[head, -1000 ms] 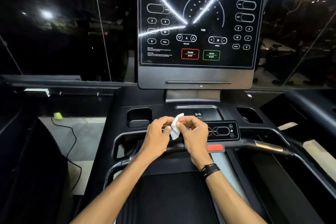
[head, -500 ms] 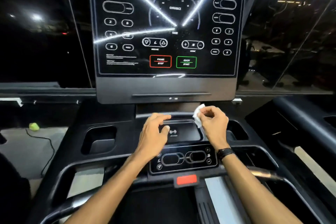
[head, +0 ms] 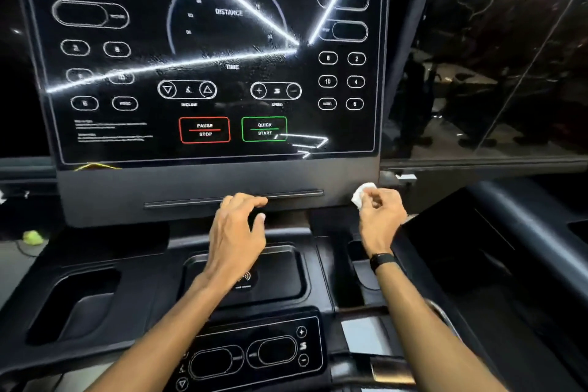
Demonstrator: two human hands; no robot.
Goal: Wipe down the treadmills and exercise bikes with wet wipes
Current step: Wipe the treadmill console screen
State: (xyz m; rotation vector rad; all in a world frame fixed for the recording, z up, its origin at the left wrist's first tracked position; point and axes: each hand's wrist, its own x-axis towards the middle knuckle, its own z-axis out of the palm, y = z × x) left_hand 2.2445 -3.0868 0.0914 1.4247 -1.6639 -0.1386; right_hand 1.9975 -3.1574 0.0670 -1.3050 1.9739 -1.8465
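White wet wipe (head: 361, 196) sits bunched and pinched in my right hand (head: 380, 218), just below the treadmill console (head: 206, 57); my left hand (head: 237, 232) hovers loose, holding nothing. I judge wiping is about to start: next, press the wipe onto the screen above.

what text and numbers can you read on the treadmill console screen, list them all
On the console screen:
"DISTANCE", dial centre
"TIME", under the dial
"INCLINE", under the triangle keys
"SPEED", under the plus and minus keys, faint
"PAUSE STOP", red box
"QUICK START", green box
"8", "2", "10", "4", "6", right keys
Left keys and lower-left fine print: too blurred.
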